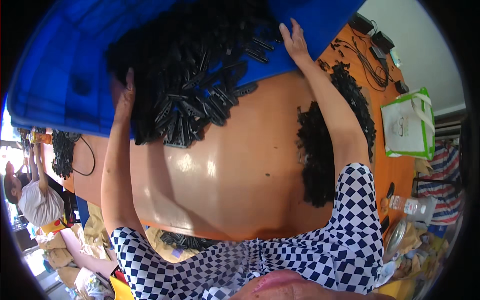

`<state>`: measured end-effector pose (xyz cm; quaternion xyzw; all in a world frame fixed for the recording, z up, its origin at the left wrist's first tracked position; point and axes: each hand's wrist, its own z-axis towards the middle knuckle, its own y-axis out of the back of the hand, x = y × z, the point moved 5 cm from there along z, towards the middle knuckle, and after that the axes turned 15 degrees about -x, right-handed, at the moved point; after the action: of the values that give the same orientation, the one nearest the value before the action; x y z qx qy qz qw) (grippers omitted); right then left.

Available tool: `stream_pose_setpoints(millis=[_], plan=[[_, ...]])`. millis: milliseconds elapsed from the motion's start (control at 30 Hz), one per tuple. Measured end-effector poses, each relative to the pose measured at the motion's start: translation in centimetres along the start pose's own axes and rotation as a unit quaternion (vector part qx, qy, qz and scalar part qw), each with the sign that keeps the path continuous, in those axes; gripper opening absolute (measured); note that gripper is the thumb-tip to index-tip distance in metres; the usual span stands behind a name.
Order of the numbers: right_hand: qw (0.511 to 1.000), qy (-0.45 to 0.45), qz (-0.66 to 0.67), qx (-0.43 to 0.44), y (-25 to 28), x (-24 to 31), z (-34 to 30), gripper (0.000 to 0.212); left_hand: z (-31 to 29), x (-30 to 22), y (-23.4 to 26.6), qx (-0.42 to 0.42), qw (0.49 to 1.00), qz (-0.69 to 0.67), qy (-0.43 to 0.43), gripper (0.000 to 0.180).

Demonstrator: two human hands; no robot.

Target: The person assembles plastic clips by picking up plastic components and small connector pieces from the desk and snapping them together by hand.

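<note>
A large blue plastic crate (55, 70) is tipped at the far side of the table. A big heap of black plastic pieces (192, 95), long and narrow and some with holes, spills from it onto the wooden tabletop (240, 165). My left hand (125, 95) lies against the left side of the heap, its thumb stretched up and its other fingers mostly lost in shadow. On the heap's right side, my right hand (296, 44) is open over the blue plastic, fingers extended, close to the outermost pieces. Neither hand visibly grips a piece.
Dark piles of small black parts (317, 155) lie by my right forearm. Cables (370, 62) and black adapters are at the far right. A white and green bag (409, 125) and a plastic bottle (407, 205) stand right. Another person (40, 200) works at far left.
</note>
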<state>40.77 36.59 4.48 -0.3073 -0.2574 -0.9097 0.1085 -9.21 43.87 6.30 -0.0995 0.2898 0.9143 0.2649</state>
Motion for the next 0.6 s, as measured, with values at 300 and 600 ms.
stream_pose_setpoints(millis=[300, 600], plan=[[0.998, 0.047, -0.038, -0.028, -9.1, -0.1, 7.6, 0.072, 6.0, 4.3, -5.1, -0.028, 0.997, 0.017, -0.075, 0.075], [0.925, -0.229, 0.185, 0.239, -11.0, 1.5, 4.9, 0.073, 6.4, 4.8, -7.0, 0.120, 0.977, -0.114, 0.134, 0.079]])
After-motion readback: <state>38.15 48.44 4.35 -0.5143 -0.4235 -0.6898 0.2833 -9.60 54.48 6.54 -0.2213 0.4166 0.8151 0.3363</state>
